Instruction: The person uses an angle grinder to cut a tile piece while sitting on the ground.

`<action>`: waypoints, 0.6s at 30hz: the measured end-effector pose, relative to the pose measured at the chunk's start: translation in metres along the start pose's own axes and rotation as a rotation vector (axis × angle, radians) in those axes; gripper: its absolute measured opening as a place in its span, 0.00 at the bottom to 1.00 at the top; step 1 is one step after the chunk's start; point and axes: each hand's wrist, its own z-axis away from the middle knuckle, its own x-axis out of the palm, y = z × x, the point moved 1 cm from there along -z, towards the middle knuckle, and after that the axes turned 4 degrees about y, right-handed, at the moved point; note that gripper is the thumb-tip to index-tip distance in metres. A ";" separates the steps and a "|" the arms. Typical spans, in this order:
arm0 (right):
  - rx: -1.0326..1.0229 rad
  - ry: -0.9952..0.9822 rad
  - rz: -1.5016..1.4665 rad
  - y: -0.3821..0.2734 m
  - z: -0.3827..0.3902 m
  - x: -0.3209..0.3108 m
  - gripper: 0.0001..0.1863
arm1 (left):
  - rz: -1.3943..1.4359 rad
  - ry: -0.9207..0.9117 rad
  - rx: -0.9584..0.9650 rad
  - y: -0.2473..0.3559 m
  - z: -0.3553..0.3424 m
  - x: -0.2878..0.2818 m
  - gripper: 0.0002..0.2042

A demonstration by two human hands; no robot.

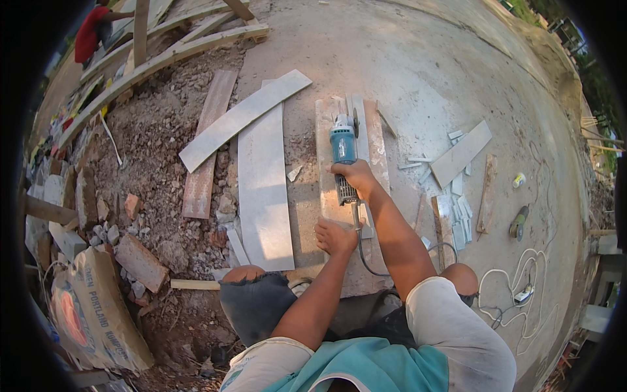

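Note:
My right hand (358,178) is wrapped round the rear body of a teal angle grinder (343,145). The grinder's disc (356,121) stands on edge over a narrow grey tile strip (358,104), which lies lengthwise on a wooden board (326,166). Nearer me, my left hand (336,238) rests on the board beside the strip's near end. Its fingers spread to the left and its thumb points toward the strip; no object shows in its grasp. From the grinder's back a dark cord (363,255) loops down and right between my knees.
Long grey tiles (264,183) and a reddish plank (209,147) lie left, beside rubble and a paper cement bag (101,310). Offcut strips (460,209), another grinder (520,222) and a coiled white cord (483,287) are right. A person in red (90,36) is far left.

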 end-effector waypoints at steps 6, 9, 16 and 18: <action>0.019 0.005 0.018 0.000 -0.001 0.000 0.15 | -0.013 -0.018 -0.012 0.000 -0.002 0.001 0.59; 0.029 0.001 0.018 0.000 -0.002 0.000 0.15 | -0.017 0.007 -0.012 0.001 0.000 0.001 0.57; 0.044 -0.007 -0.008 -0.001 -0.001 0.001 0.15 | -0.044 0.006 -0.024 0.002 -0.001 0.001 0.56; 0.050 -0.007 -0.012 -0.003 0.002 0.002 0.14 | -0.043 -0.001 -0.024 0.002 -0.002 0.002 0.57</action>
